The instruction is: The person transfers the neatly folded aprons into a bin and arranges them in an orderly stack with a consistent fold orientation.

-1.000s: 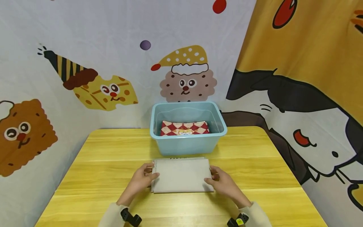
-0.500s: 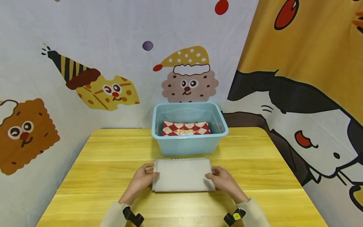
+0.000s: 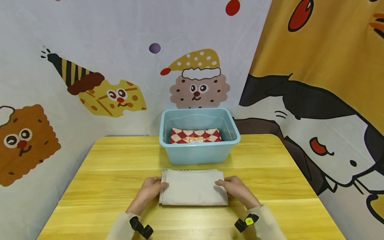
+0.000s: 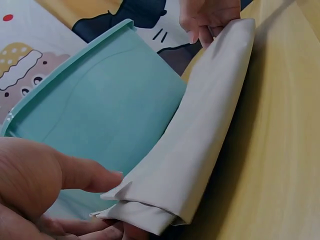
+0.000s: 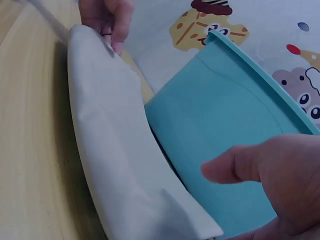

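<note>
A folded off-white cloth (image 3: pixel 196 187) is between my two hands at the middle of the table. My left hand (image 3: pixel 150 192) grips its left edge, thumb on top and fingers underneath. At the opposite edge my right hand (image 3: pixel 238 190) holds the cloth with its fingers below. In the right wrist view, that hand's thumb (image 5: pixel 232 165) appears raised above the fabric. Shadow lies under the near fold of the cloth (image 4: pixel 200 125) in the left wrist view. Dark printing shows slightly along the far edge in the head view.
Just behind the cloth stands a light blue plastic tub (image 3: pixel 198 155). Inside it lies a folded red-and-cream checkered cloth (image 3: pixel 195 135). The wooden table (image 3: pixel 120 156) meets a cartoon-printed curtain (image 3: pixel 129 66) at its back edge.
My right hand has shifted slightly inward, with its thumb further over the cloth. The fingers of both hands have moved further under the edges. The tub stays in place.
</note>
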